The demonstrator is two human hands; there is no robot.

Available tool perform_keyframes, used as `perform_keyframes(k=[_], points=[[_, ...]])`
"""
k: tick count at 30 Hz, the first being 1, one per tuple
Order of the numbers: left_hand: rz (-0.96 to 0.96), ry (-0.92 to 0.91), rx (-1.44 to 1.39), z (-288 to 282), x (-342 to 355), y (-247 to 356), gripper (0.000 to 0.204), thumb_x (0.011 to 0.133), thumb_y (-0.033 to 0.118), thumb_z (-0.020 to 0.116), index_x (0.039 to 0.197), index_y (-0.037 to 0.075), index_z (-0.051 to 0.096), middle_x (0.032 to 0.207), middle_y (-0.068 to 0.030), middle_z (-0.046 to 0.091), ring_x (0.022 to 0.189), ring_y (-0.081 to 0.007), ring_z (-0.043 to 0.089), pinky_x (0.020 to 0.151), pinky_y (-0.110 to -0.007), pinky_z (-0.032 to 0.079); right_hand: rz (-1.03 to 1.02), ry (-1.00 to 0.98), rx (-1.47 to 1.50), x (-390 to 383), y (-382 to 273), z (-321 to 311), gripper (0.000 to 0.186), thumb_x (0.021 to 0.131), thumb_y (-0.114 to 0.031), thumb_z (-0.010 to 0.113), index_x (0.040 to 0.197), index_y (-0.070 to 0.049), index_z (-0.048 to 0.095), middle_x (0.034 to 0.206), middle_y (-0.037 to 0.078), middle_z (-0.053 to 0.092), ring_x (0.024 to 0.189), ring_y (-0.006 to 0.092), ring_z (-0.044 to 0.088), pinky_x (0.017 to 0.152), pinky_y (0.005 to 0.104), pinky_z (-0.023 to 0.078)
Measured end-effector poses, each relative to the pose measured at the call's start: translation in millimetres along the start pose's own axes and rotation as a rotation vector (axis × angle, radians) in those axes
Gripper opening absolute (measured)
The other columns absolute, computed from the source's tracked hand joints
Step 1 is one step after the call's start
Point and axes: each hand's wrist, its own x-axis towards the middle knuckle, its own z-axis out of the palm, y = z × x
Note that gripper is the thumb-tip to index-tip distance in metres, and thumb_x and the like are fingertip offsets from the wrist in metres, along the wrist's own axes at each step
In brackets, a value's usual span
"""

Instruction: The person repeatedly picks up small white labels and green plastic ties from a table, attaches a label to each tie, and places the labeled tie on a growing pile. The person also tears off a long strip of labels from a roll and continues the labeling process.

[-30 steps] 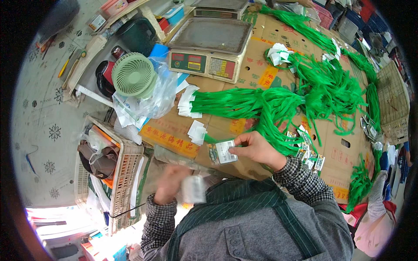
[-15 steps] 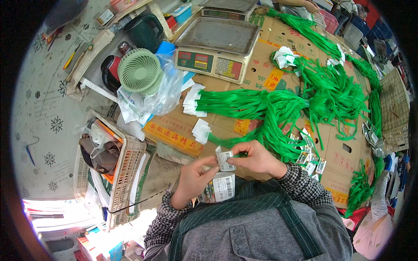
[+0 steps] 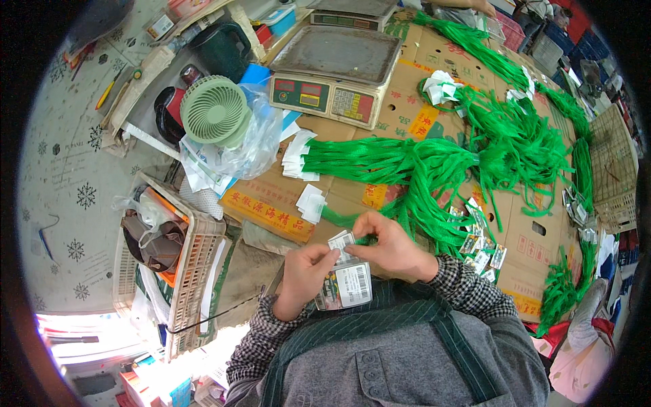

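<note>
In front of my body, my left hand (image 3: 305, 277) pinches printed white cards with barcodes (image 3: 346, 288), the larger one hanging below the fingers. My right hand (image 3: 393, 251) closes on a smaller white label (image 3: 341, 243) at the top of those cards, beside my left thumb, with a bit of green mesh at its fingertips. Behind both hands, long green mesh strands (image 3: 380, 163) lie on the cardboard with white tags (image 3: 295, 156) at their left ends. More printed tags (image 3: 478, 244) sit among strands to the right of my hands.
Two scales (image 3: 332, 54), a green fan (image 3: 215, 112) and plastic bags (image 3: 258, 142) stand at the back left. A filled crate (image 3: 196, 271) is at the left, another crate (image 3: 607, 169) at the far right. Another person's arm (image 3: 481, 8) shows at the top edge.
My left hand has risen rightward with its card to meet my right hand at the small label. My right fingertips have dipped slightly and now work closer against my left thumb.
</note>
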Motion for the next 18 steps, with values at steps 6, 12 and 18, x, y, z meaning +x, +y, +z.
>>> perform_keyframes(k=[6,12,18], points=[[0.014,-0.139,-0.032,6.5,9.1,-5.8,0.016,0.087,0.011,0.060,0.085,-0.004,0.065,0.073,-0.0016,0.064,0.065,-0.0046,0.055,0.057,-0.021,0.044,0.080,-0.083,0.268,6.0,2.6,4.7,0.007,0.083,-0.007,0.065,0.083,0.000,0.063,0.076,0.001,0.062,0.071,0.0056,0.054,0.061,0.0228,0.045],[-0.100,-0.396,0.040,2.4,8.9,1.2,0.023,0.090,0.017,0.054,0.091,-0.003,0.065,0.077,-0.0033,0.065,0.070,-0.0075,0.058,0.062,-0.023,0.046,0.017,0.132,0.227,8.5,21.8,-1.3,0.011,0.085,-0.010,0.063,0.085,0.001,0.066,0.074,0.000,0.063,0.066,0.0046,0.054,0.056,0.0218,0.044],[0.160,-0.503,-0.122,-28.5,-28.9,6.2,0.026,0.083,0.018,0.062,0.103,0.001,0.066,0.093,-0.0067,0.065,0.077,-0.0098,0.059,0.065,-0.025,0.046,0.414,-0.629,-0.343,-19.6,-15.4,-107.1,0.025,0.084,-0.025,0.066,0.086,0.000,0.066,0.069,0.002,0.061,0.066,0.0069,0.054,0.063,0.0261,0.046]])
